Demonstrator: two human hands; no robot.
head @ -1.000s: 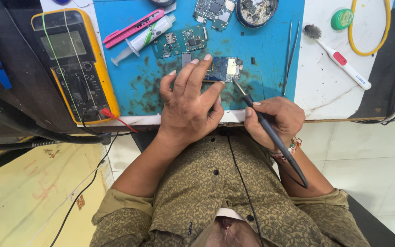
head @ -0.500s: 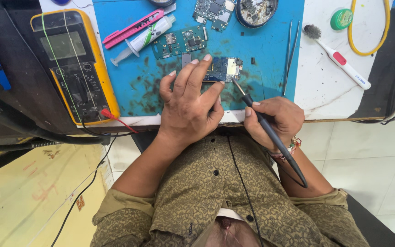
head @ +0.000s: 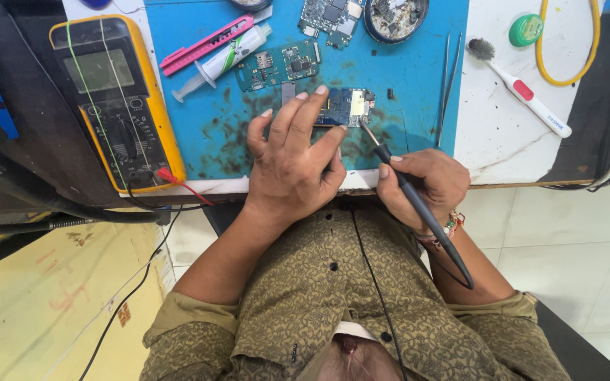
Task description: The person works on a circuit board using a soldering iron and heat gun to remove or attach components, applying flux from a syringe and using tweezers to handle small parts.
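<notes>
My left hand (head: pixel 294 159) lies on the blue work mat (head: pixel 418 67), fingers spread and pressing down a small blue circuit board (head: pixel 347 106). In my right hand (head: pixel 425 180) is a black soldering iron (head: pixel 418 204), held like a pen. Its tip touches the right edge of that board. The iron's cord runs down over my patterned shirt.
A yellow multimeter (head: pixel 114 99) with red and black leads sits at the left. On the mat lie a green circuit board (head: pixel 277 65), a syringe (head: pixel 224 60), a pink cutter (head: pixel 202 44), another board (head: pixel 330 15), a round dish of parts (head: pixel 395 15) and tweezers (head: pixel 448 85). At right: a toothbrush (head: pixel 520 88), a green tin (head: pixel 525 29), a yellow wire loop (head: pixel 566 70).
</notes>
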